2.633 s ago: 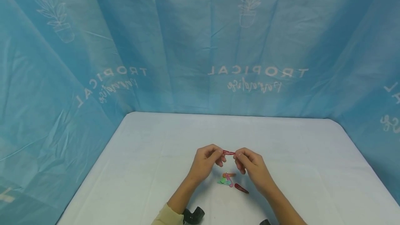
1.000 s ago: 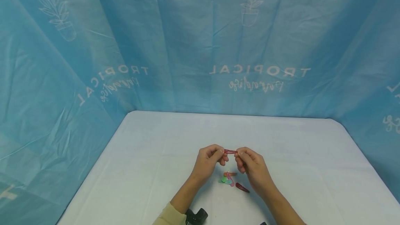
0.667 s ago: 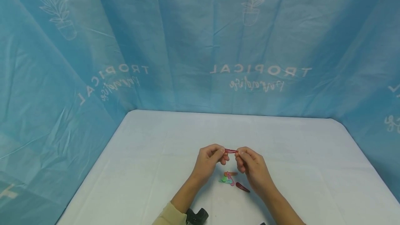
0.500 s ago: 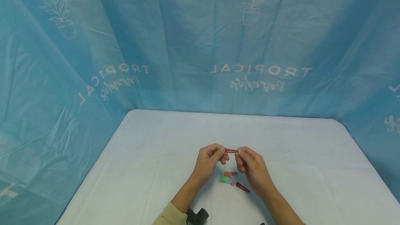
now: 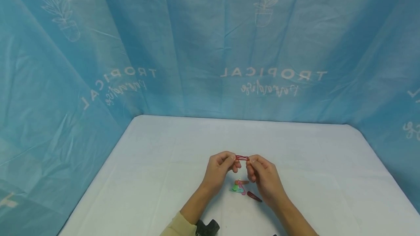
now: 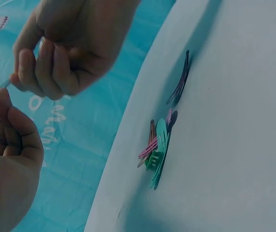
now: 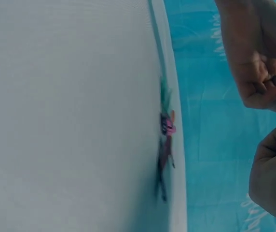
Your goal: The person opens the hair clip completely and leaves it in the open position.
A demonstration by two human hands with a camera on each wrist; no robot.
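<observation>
Above the table, my left hand [image 5: 218, 168] and my right hand [image 5: 264, 174] pinch opposite ends of a red snap hair clip [image 5: 242, 158] held level between them. Its ends are hidden by fingertips. Below the hands lie several hair clips in a small pile: an orange one [image 5: 242, 182], a pink one [image 6: 149, 147], a teal one [image 6: 161, 133] and a small green claw clip [image 6: 153, 160]. A dark red snap clip [image 5: 254, 196] rests apart, to the right of the pile. In both wrist views the held clip is mostly hidden or out of frame.
A white cloth covers the table [image 5: 164, 145], with blue printed curtains [image 5: 197, 46] behind and at the sides. A black device [image 5: 207, 227] is at the left wrist, by a pale sleeve [image 5: 178, 225].
Both hands keep their hold on the red hair clip and have barely moved. The clip's thin strips look slightly differently spread or angled. The clips on the table stay put.
</observation>
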